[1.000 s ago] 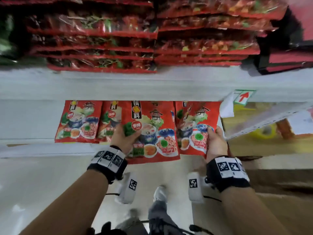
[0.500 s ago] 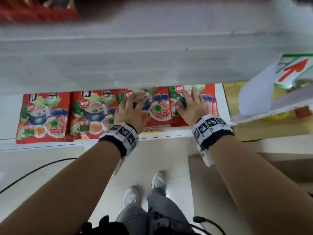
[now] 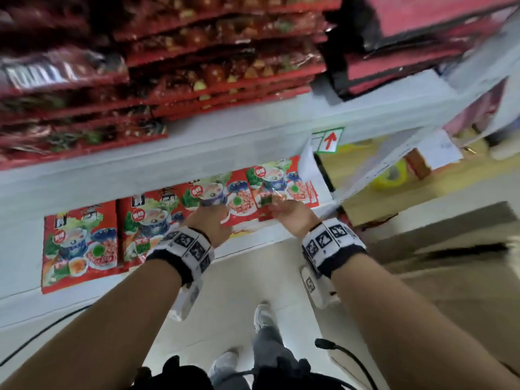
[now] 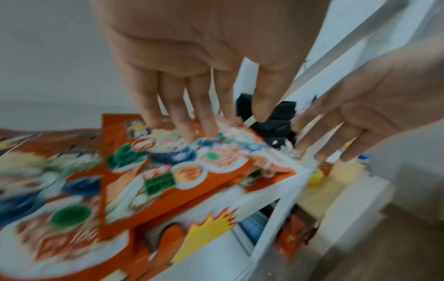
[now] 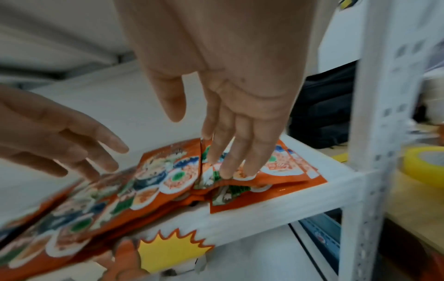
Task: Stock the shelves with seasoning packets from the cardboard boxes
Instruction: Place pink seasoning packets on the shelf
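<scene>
Four red seasoning packets point(image 3: 242, 198) are seen lying flat in a row along the front of the white lower shelf point(image 3: 253, 243), overlapped like tiles; more are stacked beneath the rightmost packet point(image 5: 276, 167). The front corners of several packets overhang the shelf's front edge, and the rightmost stack lies just short of the shelf's right end, where a perforated white upright point(image 5: 374, 133) stands. Bare shelf surface is left behind the packets, under the shelf above. On the upper shelf point(image 3: 225, 136), stacks of other red packets point(image 3: 219, 68) are piled to its front edge.

The left hand point(image 4: 204, 62) is held flat, fingers straight and slightly spread, its fingertips point(image 4: 190, 136) pressed down on a packet in the middle of the row. The right hand point(image 5: 230, 95) is likewise extended, its fingertips point(image 5: 225, 171) laid on the top of the rightmost stack, whose near edge is buckled upward; nothing is gripped by either hand.

A yellow starburst label point(image 5: 173, 249) is fixed below the shelf's front edge, and a roll of yellow tape point(image 5: 425, 165) lies beyond the upright.

Compared with a second ago, the packets then held out in front of the shelf are now laid down on it, and both hands are uncurled.
</scene>
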